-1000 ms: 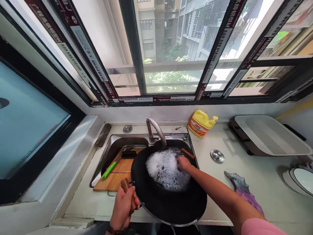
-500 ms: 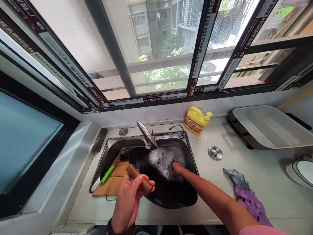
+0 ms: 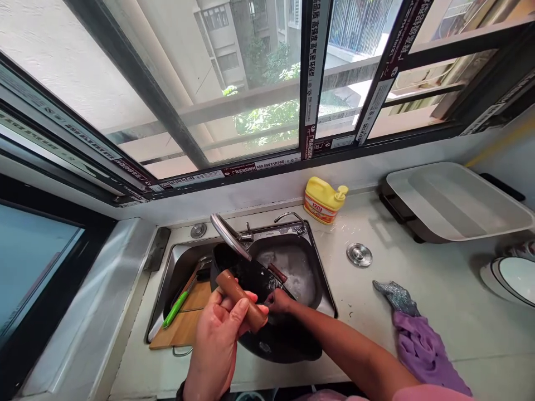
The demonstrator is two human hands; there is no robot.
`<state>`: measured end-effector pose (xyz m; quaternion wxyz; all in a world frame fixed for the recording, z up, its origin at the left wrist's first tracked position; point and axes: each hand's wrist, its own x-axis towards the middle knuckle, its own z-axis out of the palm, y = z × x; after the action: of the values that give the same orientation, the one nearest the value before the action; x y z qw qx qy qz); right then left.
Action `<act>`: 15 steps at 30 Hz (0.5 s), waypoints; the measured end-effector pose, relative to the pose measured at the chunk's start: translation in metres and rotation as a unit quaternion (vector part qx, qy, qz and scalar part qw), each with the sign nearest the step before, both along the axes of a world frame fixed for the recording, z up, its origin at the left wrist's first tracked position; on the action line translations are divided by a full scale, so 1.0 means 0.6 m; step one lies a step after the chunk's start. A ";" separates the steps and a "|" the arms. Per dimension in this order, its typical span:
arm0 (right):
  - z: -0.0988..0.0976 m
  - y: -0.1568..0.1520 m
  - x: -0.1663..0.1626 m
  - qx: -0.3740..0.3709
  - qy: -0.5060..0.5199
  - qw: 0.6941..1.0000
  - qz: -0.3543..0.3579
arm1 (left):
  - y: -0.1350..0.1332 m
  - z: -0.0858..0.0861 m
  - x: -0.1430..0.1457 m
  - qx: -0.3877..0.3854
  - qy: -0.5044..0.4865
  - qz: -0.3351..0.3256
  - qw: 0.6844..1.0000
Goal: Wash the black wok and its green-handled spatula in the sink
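Head view, looking down at a sink (image 3: 325,281). Tipped up now: the black pan (image 3: 288,342), no longer flat like 1 second ago. Lifted at the near left by the left hand (image 3: 217,340), shut tight around the brown handle (image 3: 240,298). Most of the white foam (image 3: 292,273) gone from the pan, lying in the far right of the sink instead. So less soap left inside the pan.

Right hand (image 3: 279,302) down in the middle of the pan, touching its dark inside, just right of the handle. Fingers curled, but cannot tell if holding anything.

Far edge of the pan down in the sink, under the tap (image 3: 228,236). Left of it, a wooden board (image 3: 184,328) with a green tool (image 3: 175,309). On the counter (image 3: 418,262), far, a yellow bottle (image 3: 324,199); near right, a purple cloth (image 3: 422,348).
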<state>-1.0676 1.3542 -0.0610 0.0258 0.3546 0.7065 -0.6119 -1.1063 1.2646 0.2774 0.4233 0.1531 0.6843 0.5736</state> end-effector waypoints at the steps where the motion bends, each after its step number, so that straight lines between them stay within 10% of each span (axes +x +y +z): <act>1: -0.002 -0.001 -0.002 -0.005 -0.002 1.000 0.003 | 0.001 -0.001 0.001 0.000 0.001 0.000 1.000; 9: -0.012 -0.014 -0.012 -0.007 -0.023 1.000 0.007 | -0.007 0.008 0.018 -0.003 -0.019 0.026 0.999; 15: -0.009 -0.002 0.004 0.061 -0.065 0.996 -0.032 | -0.102 -0.008 -0.007 -0.016 -0.016 0.126 0.992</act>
<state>-1.0653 1.3532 -0.0664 0.0298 0.4169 0.7278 -0.5438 -1.1103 1.2033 0.2726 0.3608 0.0500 0.7006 0.6135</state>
